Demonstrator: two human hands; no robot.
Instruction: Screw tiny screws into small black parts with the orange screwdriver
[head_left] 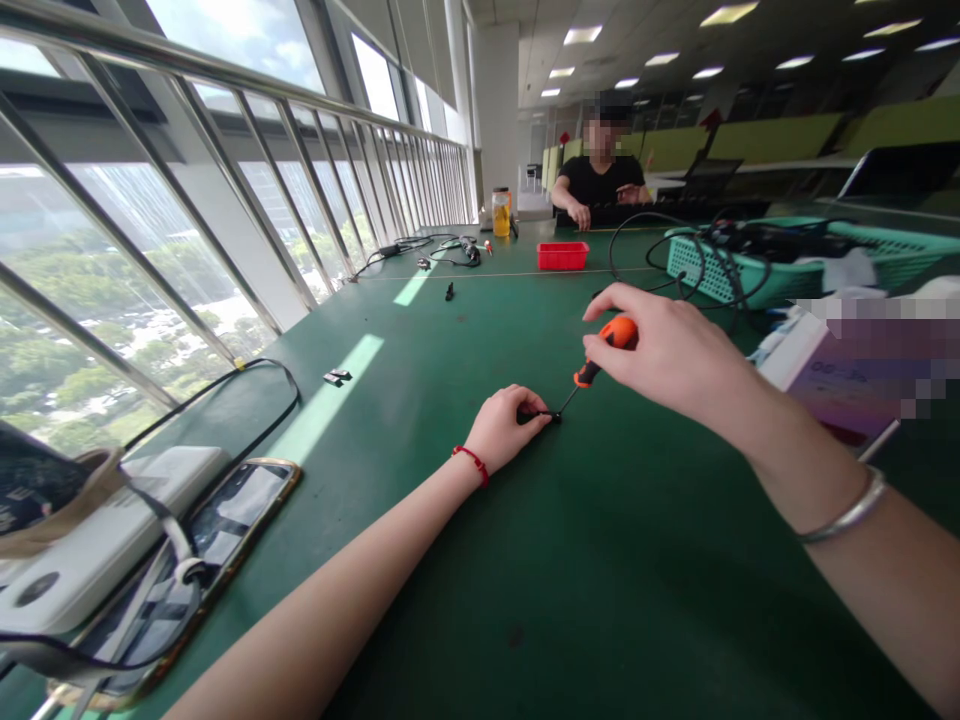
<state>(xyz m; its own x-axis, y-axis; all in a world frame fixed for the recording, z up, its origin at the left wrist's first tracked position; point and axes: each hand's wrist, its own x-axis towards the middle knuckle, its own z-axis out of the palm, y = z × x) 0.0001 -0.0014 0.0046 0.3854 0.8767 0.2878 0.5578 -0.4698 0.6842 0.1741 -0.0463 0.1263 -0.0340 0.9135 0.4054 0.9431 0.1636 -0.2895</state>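
Observation:
My left hand (510, 425) pinches a small black part (553, 416) against the green tabletop (465, 560); the fingers cover most of it, so its kind does not show. In my right hand (664, 350) is a screwdriver (587, 374) with an orange and black handle, the fingers curled about the handle's top. Its thin shaft slants down to the left, and the tip meets the black part just beyond my left fingertips. To the left lie small black pieces (337, 377), and another small black piece (450, 291) lies farther back.
A red tray (562, 256), cables (465, 250) and a jar (501, 213) stand at the back. Right are a teal basket (720, 270) and a box (832, 360). A phone (247, 510) and white power bank (97, 540) lie left. Another person (604, 180) sits opposite.

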